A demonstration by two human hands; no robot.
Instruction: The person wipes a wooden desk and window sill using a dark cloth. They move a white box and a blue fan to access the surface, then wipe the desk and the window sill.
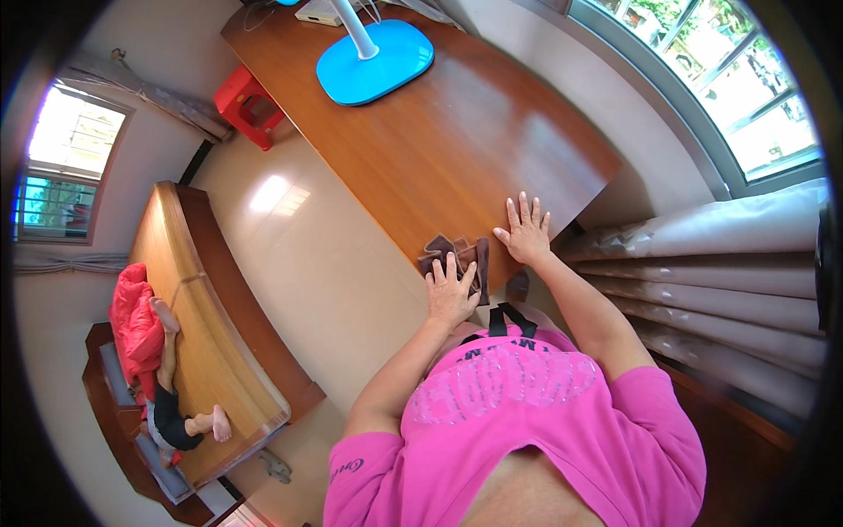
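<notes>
My left hand [451, 293] lies with fingers spread on a crumpled brown cloth [484, 267] at the near left corner of the wooden desk [395, 158]. Parts of the cloth are hidden under the palm and fingers. To its right, my right hand [527, 234] rests flat on the bare desk top near the right edge, fingers apart and holding nothing. The two hands do not touch.
A lamp with a blue base [375, 62] stands at the desk's far end, beside a white device [319, 12]. A red plastic stool [247, 105] is left of the desk. Curtains [711, 277] hang at right. On a bed [217, 349] at left lies a person [174, 415].
</notes>
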